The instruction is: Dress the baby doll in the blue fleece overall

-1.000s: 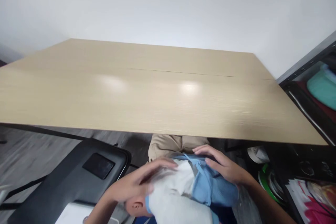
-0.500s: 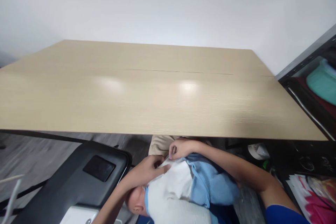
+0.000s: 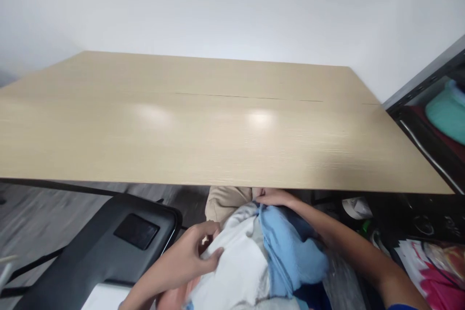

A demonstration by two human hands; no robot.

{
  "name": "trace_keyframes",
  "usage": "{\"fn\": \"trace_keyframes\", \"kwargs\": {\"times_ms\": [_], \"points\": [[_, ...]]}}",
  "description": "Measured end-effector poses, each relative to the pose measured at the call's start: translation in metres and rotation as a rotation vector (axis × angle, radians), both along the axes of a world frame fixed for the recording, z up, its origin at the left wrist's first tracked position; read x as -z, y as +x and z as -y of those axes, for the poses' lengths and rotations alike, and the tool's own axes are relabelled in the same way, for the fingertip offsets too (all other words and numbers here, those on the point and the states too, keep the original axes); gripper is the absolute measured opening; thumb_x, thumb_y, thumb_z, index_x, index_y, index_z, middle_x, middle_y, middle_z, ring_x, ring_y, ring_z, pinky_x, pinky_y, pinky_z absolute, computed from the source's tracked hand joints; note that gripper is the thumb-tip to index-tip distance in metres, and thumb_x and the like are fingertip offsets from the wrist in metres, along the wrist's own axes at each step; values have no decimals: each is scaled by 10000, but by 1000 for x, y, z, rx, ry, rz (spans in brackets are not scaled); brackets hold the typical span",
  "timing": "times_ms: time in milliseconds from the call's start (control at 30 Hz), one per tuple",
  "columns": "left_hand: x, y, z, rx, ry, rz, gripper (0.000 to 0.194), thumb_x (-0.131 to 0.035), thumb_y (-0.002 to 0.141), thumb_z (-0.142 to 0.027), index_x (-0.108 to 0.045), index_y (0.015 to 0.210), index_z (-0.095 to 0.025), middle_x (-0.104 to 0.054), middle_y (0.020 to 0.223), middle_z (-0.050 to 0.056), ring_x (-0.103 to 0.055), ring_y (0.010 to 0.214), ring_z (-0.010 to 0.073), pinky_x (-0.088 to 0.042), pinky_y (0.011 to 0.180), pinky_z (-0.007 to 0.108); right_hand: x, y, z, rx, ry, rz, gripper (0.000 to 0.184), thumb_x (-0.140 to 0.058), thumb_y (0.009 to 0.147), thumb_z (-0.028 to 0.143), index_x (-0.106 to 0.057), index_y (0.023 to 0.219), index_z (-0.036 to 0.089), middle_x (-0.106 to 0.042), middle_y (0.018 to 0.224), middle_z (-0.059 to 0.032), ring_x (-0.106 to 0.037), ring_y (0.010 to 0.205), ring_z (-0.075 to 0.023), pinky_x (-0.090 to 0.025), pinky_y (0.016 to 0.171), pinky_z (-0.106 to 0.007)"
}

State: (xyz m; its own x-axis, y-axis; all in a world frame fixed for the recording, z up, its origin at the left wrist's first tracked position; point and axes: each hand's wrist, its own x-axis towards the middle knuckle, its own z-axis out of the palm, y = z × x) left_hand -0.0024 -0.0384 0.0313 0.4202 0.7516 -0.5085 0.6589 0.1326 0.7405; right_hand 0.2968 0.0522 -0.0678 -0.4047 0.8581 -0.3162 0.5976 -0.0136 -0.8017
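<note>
A bundle of white cloth (image 3: 240,261) and light blue cloth (image 3: 286,247) lies on my lap, below the near edge of the light wood table (image 3: 218,131). My left hand (image 3: 192,254) is closed on the left edge of the white cloth, fingers curled into it. My right hand (image 3: 274,197) grips the top of the blue cloth just under the table edge. A skin-coloured shape at the bottom, under the white cloth, is mostly hidden and blurred.
A black chair seat (image 3: 109,247) stands to my left. On the right, a dark shelf (image 3: 432,126) holds a teal item (image 3: 446,114). Coloured packets (image 3: 432,266) and a white object (image 3: 356,208) lie on the floor at right.
Both hands moved from lying flat on the bundle to pinching its top, then apart. The left hand now grips the white cloth lower left; the right holds the blue cloth.
</note>
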Motion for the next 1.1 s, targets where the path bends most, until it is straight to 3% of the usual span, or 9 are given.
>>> {"fn": "trace_keyframes", "kwargs": {"times_ms": [167,267,333,433,500,633,800,933,1100], "points": [[18,-21,11,-112,-13,3,383,-739,827,-550,-723,982,-199,-750,996,65,-646,903,257,-556,794,312,-5,45,18,133,-10,61,341,-560,1018,177,-671,695,180,-665,706,15,-701,751,-166,-529,762,-275],[28,-30,14,-142,-18,-14,461,-741,848,-603,-781,1066,-198,-800,1095,90,-703,1006,315,-605,902,362,-11,73,44,208,29,61,283,-584,1048,264,-657,779,219,-715,775,-25,-721,797,-209,-569,761,-308],[32,-33,14,-133,-28,-31,491,-728,868,-636,-803,1074,-197,-814,1112,96,-719,1042,340,-617,936,386,-14,91,68,224,64,6,232,-624,1059,358,-701,873,243,-771,867,-45,-760,857,-232,-610,789,-323],[33,-33,13,-119,-33,-48,511,-726,879,-662,-820,1059,-193,-829,1104,96,-730,1049,350,-626,936,390,-14,114,112,254,90,-44,324,-575,1122,498,-776,1241,273,-852,1221,-89,-816,1123,-278,-658,968,-393],[32,-32,11,-103,-28,-44,505,-721,891,-665,-821,1031,-190,-832,1091,96,-733,1056,352,-628,945,389,-9,126,142,320,107,56,414,-550,1128,554,-761,1332,262,-842,1312,-125,-815,1213,-312,-647,1076,-471],[29,-29,8,-58,-48,-25,541,-692,944,-688,-823,1101,-188,-847,1179,99,-742,1122,361,-629,1003,404,3,130,186,524,21,365,606,-431,1104,683,-711,1351,206,-835,1346,-225,-831,1245,-417,-637,1079,-567],[32,-25,3,12,-87,22,654,-609,1031,-739,-792,1291,-168,-820,1376,135,-731,1285,383,-599,1125,431,-2,109,189,538,-267,599,598,-235,1170,597,-642,1367,206,-885,1196,-209,-884,1096,-414,-622,939,-480],[36,-26,0,4,-116,37,689,-605,1038,-751,-771,1341,-155,-803,1434,145,-721,1335,391,-591,1152,436,-3,104,179,468,-176,580,514,-276,1148,602,-653,1142,252,-889,1069,-178,-876,1089,-427,-586,883,-454],[40,-28,0,2,-128,49,645,-606,1037,-755,-788,1268,-181,-819,1394,123,-732,1313,383,-598,1146,423,11,108,180,525,26,397,407,-375,1083,621,-608,1013,295,-872,938,-124,-880,961,-407,-583,796,-438]]}}
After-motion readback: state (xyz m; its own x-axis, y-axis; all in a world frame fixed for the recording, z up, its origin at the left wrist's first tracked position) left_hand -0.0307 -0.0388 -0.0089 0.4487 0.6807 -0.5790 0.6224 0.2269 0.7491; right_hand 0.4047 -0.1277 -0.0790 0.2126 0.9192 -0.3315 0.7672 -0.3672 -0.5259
